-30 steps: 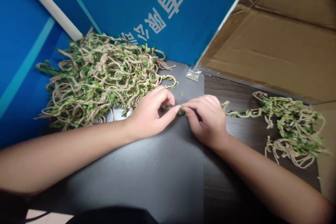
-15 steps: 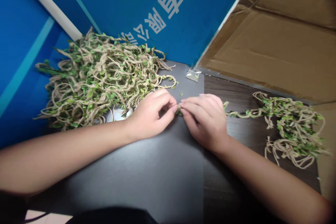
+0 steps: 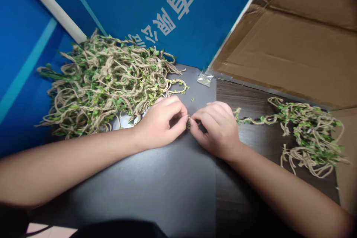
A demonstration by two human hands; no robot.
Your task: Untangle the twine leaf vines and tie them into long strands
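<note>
Near the middle of the table, my left hand (image 3: 164, 122) pinches a leafy twine strand between thumb and fingertips. My right hand (image 3: 217, 128) closes on the same strand just to the right, its fingertips almost touching those of the left. Only a small bit of the strand shows between them. From under my right hand the leafy twine strand (image 3: 258, 120) runs right to a smaller pile of leafy twine (image 3: 315, 134). A large tangled heap of leafy twine (image 3: 111, 81) lies beyond my left forearm.
A small clear plastic packet (image 3: 205, 79) lies near the back corner of the grey table (image 3: 156, 186). A blue panel with white characters (image 3: 134, 3) stands behind. Brown cardboard (image 3: 301, 52) rises at the back right. A loose leaf lies beyond my hands.
My right hand's fingertips have drawn in and lowered slightly on the strand, and the hand has shifted a little left. My left hand has hardly moved.
</note>
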